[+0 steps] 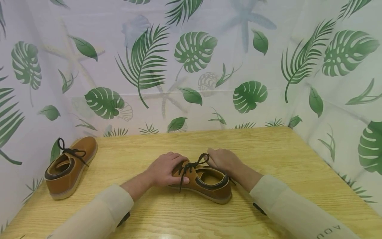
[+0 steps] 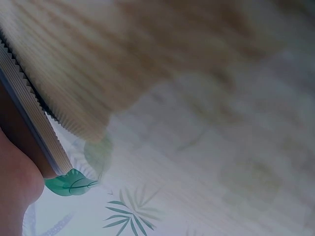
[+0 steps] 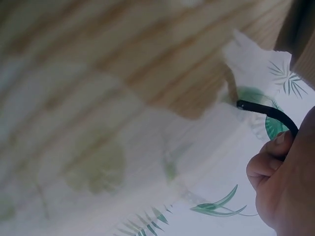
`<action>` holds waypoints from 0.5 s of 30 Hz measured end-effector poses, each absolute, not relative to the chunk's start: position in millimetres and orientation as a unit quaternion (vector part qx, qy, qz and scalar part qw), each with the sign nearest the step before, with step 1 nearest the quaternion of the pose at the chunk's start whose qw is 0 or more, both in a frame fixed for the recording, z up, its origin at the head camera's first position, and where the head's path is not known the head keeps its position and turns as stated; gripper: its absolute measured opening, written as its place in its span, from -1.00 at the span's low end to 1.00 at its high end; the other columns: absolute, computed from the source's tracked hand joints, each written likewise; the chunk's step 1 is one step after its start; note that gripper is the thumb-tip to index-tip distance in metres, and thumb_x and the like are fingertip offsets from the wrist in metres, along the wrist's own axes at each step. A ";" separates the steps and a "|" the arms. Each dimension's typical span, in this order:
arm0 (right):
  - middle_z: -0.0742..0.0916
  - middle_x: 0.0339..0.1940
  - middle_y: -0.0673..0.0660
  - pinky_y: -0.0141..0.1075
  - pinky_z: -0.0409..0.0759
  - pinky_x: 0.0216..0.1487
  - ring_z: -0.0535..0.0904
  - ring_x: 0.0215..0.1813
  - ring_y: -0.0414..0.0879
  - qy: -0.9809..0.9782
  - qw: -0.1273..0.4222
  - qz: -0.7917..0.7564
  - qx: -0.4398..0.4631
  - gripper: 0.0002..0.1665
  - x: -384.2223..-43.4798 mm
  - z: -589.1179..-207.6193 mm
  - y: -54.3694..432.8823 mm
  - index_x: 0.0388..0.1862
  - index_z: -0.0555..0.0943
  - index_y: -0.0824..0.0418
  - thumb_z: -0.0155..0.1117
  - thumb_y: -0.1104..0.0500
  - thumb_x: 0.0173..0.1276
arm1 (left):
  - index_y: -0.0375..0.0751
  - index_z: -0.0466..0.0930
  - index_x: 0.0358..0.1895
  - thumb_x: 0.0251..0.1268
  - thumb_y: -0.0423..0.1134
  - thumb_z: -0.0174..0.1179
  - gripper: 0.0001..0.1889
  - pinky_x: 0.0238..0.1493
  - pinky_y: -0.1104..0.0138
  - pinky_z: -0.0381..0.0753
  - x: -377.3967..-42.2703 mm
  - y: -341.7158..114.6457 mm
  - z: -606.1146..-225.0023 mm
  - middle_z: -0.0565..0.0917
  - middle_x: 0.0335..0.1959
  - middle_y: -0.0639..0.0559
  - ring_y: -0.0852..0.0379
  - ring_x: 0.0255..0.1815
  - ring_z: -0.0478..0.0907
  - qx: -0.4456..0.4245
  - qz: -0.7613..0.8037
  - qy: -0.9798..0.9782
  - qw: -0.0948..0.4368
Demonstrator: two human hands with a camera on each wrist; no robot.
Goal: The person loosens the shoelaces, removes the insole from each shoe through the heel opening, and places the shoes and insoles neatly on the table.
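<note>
A brown lace-up shoe (image 1: 213, 193) sits on the table at the middle of the head view, its heel pointing right and toward me. My left hand (image 1: 165, 168) grips its front part, thumb on the near side and fingers over the top; the toe is hidden under it. Dark laces (image 1: 193, 164) are tied in a loop over the tongue, one end hanging down the near side. Beyond the shoe, my right hand (image 1: 224, 161) pinches the lace with curled fingers. A black lace end (image 3: 263, 109) sticks out past that hand in the right wrist view.
A matching brown shoe (image 1: 64, 181), its laces tied in a bow, stands at the table's left edge. The wooden table (image 1: 167, 219) is bordered at the back and both sides by a leaf-print curtain (image 1: 209, 109).
</note>
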State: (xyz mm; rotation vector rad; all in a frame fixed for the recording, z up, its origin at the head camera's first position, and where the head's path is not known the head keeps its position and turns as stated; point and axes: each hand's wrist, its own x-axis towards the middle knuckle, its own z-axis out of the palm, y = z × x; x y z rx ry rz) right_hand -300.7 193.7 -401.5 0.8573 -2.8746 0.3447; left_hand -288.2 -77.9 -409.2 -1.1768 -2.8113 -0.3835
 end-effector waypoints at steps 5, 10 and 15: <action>0.55 -0.60 0.08 -0.11 0.50 -0.46 0.57 -0.50 0.03 -0.954 0.045 0.099 0.280 -0.43 -300.3 -401.0 192.2 -0.47 0.38 0.09 -0.30 -0.19 0.66 | 0.03 0.43 0.37 0.20 0.48 0.07 -0.20 0.14 0.06 0.50 -286.8 -77.9 -407.9 0.57 0.25 0.04 0.02 0.17 0.49 -0.384 -0.126 -0.914 0.036; 0.62 -0.57 0.11 -0.02 0.61 -0.35 0.67 -0.38 0.12 -0.955 0.052 0.073 0.283 -0.48 -300.4 -400.5 191.1 -0.52 0.42 0.10 -0.16 -0.09 0.66 | 0.04 0.43 0.37 0.21 0.52 0.02 -0.18 0.15 0.07 0.50 -286.4 -77.5 -406.7 0.57 0.25 0.05 0.03 0.19 0.49 -0.385 -0.123 -0.914 0.038; 0.52 -0.65 0.04 -0.15 0.51 -0.47 0.51 -0.55 -0.03 -0.940 0.087 0.097 0.317 -0.72 -300.4 -401.9 190.5 -0.39 0.39 0.11 -0.01 0.11 0.60 | 0.04 0.42 0.38 0.21 0.50 0.03 -0.19 0.17 0.06 0.49 -285.3 -77.4 -404.8 0.56 0.26 0.04 0.02 0.21 0.48 -0.381 -0.126 -0.916 0.028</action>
